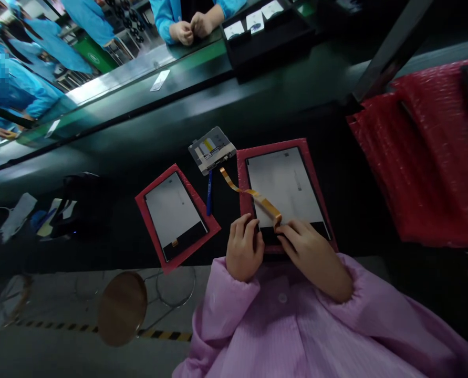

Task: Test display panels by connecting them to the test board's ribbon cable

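A flat display panel (284,176) lies on a red bubble-wrap sheet (311,163) in front of me. Across its left side runs a long orange flex cable (263,201), reaching out beyond the far left edge. My right hand (312,252) pinches the near end of this cable at the panel's dark lower border. Curled fingers of my left hand (243,249) grip the panel's lower left edge; the exact contact is partly hidden. To the left, a second display panel (174,207) rests on another red sheet (160,254).
A metal-framed circuit module (212,149) and a blue pen (209,194) lie beyond the panels. Red bubble-wrap bags (411,168) are piled at right. Across a conveyor (131,115) carrying a white card (160,80), a co-worker's hands (192,29) are near a black tray (271,47).
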`<state>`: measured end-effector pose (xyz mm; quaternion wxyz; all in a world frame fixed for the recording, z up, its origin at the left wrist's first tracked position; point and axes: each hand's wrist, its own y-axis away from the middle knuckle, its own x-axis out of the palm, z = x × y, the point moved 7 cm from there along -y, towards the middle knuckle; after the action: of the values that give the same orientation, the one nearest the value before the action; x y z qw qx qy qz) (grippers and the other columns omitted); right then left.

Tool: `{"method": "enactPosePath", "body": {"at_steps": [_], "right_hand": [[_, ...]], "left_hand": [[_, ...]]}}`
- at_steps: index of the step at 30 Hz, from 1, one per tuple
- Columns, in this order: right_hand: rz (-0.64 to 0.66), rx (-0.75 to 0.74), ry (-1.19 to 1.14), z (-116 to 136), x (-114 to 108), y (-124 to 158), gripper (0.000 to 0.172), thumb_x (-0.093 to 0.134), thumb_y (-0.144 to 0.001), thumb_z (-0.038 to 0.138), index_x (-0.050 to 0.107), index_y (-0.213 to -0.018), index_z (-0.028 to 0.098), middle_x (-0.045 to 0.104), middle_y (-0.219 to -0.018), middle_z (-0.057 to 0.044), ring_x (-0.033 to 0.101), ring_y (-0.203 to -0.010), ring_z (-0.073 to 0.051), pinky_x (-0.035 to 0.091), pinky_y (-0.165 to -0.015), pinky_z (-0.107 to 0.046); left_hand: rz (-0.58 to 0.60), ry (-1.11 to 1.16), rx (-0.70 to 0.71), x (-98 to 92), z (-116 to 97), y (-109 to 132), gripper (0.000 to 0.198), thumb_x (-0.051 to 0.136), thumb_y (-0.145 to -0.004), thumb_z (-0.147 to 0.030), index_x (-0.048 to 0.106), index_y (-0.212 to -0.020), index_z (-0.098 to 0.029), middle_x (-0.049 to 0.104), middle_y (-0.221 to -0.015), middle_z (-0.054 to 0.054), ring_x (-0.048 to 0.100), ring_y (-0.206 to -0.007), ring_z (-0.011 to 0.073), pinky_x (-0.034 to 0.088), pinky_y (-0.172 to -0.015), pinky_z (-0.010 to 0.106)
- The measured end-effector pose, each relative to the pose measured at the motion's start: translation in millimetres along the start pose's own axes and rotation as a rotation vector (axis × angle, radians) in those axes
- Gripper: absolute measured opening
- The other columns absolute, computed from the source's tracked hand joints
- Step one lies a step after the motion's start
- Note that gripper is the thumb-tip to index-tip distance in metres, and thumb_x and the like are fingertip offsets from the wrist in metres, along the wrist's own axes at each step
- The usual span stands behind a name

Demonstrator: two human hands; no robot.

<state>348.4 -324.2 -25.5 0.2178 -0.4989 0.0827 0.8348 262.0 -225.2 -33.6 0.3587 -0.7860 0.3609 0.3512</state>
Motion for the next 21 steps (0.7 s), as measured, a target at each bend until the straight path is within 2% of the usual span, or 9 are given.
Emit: {"method": "enactPosePath", "body": {"at_steps": [5,10,13,17,21], "right_hand": [[0.004,-0.010,0.150,0,1,-9,0.022,0.036,-0.096,0.015,0.058,-0.097,0.016,0.059,-0.089,-0.008,0.056,-0.084,-0.021,0.048,-0.076,-0.035],[0.089,0.021,0.153,-5,5,-13,0.020,0.038,-0.093,0.009,0.056,-0.092,0.015,0.059,-0.090,-0.007,0.057,-0.082,-0.019,0.046,-0.072,-0.032],[0.072,0.022,0.165,-5,4,-13,0.018,0.038,-0.092,0.009,0.055,-0.090,0.016,0.059,-0.088,-0.007,0.057,-0.079,-0.019,0.046,-0.068,-0.031],[0.020,0.008,0.176,-1,4,-12,0.018,0.039,-0.091,0.008,0.055,-0.090,0.016,0.059,-0.087,-0.007,0.056,-0.078,-0.020,0.046,-0.071,-0.033],[0.036,0.020,0.105,-2,6,-10,0.020,0.037,-0.091,0.007,0.056,-0.092,0.015,0.058,-0.088,-0.008,0.056,-0.081,-0.022,0.046,-0.075,-0.035]], "left_hand": [[0.028,0.005,0.006,0.1,-1,-1,0.029,0.049,-0.088,-0.014,0.054,-0.117,-0.016,0.053,-0.124,0.012,0.046,-0.118,0.0234,0.043,-0.102,0.040],[0.036,0.003,0.008,0.4,-2,-1,0.029,0.048,-0.089,-0.015,0.054,-0.118,-0.017,0.053,-0.125,0.012,0.046,-0.118,0.0242,0.043,-0.102,0.042],[0.041,0.011,-0.001,0.7,-1,-1,0.029,0.047,-0.090,-0.015,0.054,-0.118,-0.017,0.052,-0.126,0.012,0.045,-0.119,0.0236,0.043,-0.103,0.042],[0.073,0.047,-0.034,-0.1,1,-2,0.029,0.047,-0.091,-0.016,0.056,-0.118,-0.019,0.053,-0.125,0.010,0.046,-0.118,0.0237,0.043,-0.103,0.043],[0.110,0.119,-0.081,-2.3,0,-8,0.028,0.048,-0.091,-0.016,0.058,-0.117,-0.021,0.054,-0.125,0.009,0.046,-0.118,0.0222,0.042,-0.103,0.042]]}}
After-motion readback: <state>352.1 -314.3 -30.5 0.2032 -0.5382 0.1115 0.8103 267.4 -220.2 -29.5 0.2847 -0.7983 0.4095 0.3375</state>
